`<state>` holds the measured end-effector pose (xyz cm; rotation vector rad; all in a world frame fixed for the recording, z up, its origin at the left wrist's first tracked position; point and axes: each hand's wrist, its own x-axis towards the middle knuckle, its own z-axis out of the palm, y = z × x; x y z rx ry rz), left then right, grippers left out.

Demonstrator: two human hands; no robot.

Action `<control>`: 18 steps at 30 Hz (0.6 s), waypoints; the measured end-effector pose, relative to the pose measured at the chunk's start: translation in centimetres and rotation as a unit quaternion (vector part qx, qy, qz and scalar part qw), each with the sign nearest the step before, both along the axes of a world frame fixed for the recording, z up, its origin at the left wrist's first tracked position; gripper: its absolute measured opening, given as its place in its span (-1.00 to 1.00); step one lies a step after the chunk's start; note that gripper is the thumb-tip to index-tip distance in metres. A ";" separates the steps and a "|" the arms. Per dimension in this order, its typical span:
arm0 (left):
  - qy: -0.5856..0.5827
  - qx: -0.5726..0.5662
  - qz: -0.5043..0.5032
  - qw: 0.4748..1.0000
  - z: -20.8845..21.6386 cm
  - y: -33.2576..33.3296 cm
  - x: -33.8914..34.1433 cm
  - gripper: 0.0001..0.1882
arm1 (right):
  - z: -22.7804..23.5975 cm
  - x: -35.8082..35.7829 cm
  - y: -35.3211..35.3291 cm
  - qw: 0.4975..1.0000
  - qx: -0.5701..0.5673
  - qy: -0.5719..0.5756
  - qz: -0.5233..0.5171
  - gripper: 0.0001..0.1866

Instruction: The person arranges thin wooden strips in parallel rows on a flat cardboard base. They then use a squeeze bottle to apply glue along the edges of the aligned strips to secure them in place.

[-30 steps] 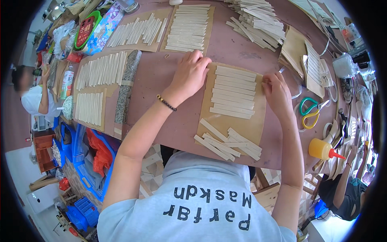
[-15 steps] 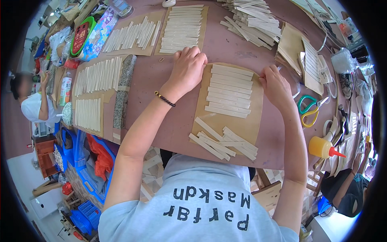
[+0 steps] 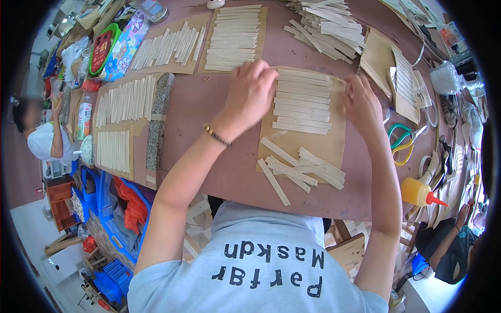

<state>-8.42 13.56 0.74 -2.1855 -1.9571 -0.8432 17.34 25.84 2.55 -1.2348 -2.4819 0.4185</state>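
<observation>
A brown cardboard sheet (image 3: 269, 138) lies on the table in front of me, carrying a neat column of pale flat strips (image 3: 301, 101). My left hand (image 3: 250, 94), slightly blurred, has its fingers closed at the sheet's upper left edge. At the upper right edge my right hand (image 3: 364, 107) pinches the sheet with bent fingers. Several loose strips (image 3: 292, 169) are strewn over the near end of the sheet. One more strip (image 3: 274, 182) slants off it onto the table. The fingertips of both hands are partly hidden.
More strip-covered sheets (image 3: 233, 39) lie left and far. A heap of loose strips (image 3: 334, 26) is at the far side. To the right are scissors (image 3: 401, 141) and a yellow squeeze bottle (image 3: 416, 192). A grey speckled slab (image 3: 159, 125) lies left; a co-worker (image 3: 47, 138) sits beyond.
Both hands have pushed the sheet with its strips away from me and a little to the right. The loose strips shifted along, and one now lies apart at the near left.
</observation>
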 end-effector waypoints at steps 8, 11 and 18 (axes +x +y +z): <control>-0.118 -0.145 -0.174 0.967 1.2 -11.7 5.9 -0.72 | 2.7 5.4 -10.8 0.975 -0.171 -0.005 0.142 -0.65; -0.121 -0.167 -0.181 0.961 1.3 -14.0 6.3 -0.77 | 3.2 6.0 -12.8 0.977 -0.174 -0.028 0.123 -0.64; -0.152 -0.168 -0.221 0.949 1.6 -15.4 7.4 -0.85 | 3.1 6.0 -12.7 0.962 -0.247 -0.037 0.112 -0.71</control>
